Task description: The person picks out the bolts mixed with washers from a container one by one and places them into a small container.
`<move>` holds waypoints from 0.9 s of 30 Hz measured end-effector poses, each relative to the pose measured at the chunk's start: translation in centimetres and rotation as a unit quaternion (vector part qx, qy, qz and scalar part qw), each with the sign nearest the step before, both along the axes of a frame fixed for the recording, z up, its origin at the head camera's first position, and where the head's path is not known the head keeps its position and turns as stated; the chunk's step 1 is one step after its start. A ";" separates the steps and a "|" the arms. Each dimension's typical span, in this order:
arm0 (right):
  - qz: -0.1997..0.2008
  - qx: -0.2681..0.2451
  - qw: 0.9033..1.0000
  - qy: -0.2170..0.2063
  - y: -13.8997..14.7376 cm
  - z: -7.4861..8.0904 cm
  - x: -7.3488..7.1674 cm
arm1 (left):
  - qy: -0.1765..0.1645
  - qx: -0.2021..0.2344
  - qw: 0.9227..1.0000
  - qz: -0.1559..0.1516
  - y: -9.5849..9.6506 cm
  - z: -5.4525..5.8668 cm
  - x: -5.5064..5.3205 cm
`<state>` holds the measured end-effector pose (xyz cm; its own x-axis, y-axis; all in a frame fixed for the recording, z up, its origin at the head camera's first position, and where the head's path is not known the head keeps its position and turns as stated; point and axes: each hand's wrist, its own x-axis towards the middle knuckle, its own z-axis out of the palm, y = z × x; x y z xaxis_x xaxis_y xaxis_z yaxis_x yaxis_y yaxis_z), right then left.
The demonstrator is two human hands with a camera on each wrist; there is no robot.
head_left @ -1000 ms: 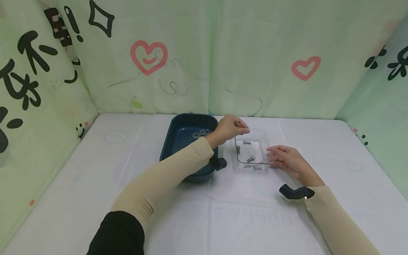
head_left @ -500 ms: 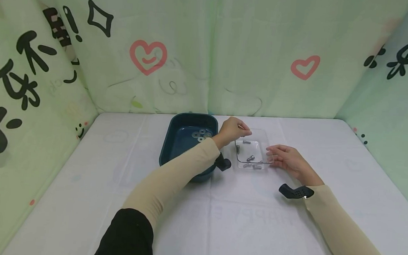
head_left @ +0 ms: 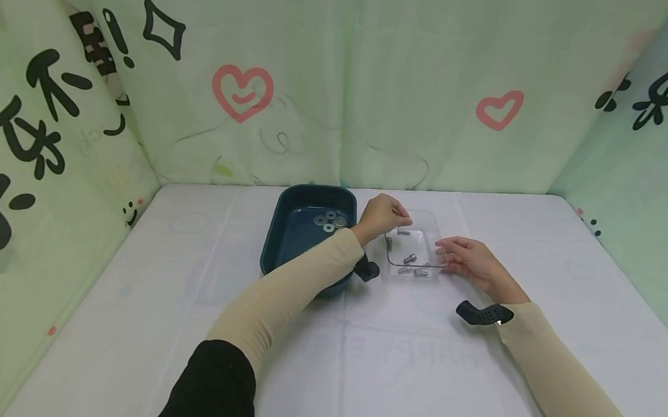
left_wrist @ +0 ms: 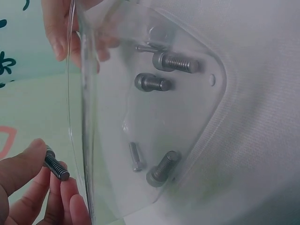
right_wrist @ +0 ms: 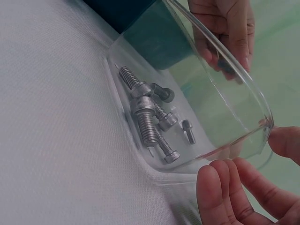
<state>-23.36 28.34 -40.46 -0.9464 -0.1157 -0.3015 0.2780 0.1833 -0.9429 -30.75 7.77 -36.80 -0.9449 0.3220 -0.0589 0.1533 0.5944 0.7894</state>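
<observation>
Thumb and fingers of my left hand (head_left: 383, 218) pinch a metal hex-socket bolt (left_wrist: 57, 168) above the far left rim of a clear plastic box (head_left: 413, 265). Its thread points away from the fingertips in the left wrist view. My right hand (head_left: 473, 263) holds the box's right side, thumb at the rim corner and fingers along the wall in the right wrist view. Inside lie several bolts (right_wrist: 146, 122) of different sizes. To the left stands a dark blue tray (head_left: 276, 230) with several flat washers (head_left: 339, 222), partly behind my left forearm.
A white cloth (head_left: 405, 363) covers the table. Green printed curtains (head_left: 408, 99) close off the back and sides. The blue tray's right wall stands right beside the clear box, under my left wrist.
My left hand has shifted slightly right and down towards the box, uncovering more washers in the tray. The right hand and the box have stayed in place.
</observation>
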 end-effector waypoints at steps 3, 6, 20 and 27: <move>0.001 -0.002 1.000 -0.001 0.0 0.0 0.0 | 0.008 0.000 1.000 -0.003 0.0 -0.1 0.0; 0.001 -0.005 1.000 -0.002 0.0 0.0 0.0 | 0.016 0.001 1.000 -0.012 -0.1 -0.2 0.1; 0.000 -0.005 1.000 -0.004 0.0 0.0 0.0 | 0.029 0.015 0.999 -0.032 -0.6 -0.4 0.1; -0.002 -0.006 1.000 -0.002 0.0 -0.1 0.1 | 0.016 0.021 0.999 -0.036 -0.7 -0.4 0.1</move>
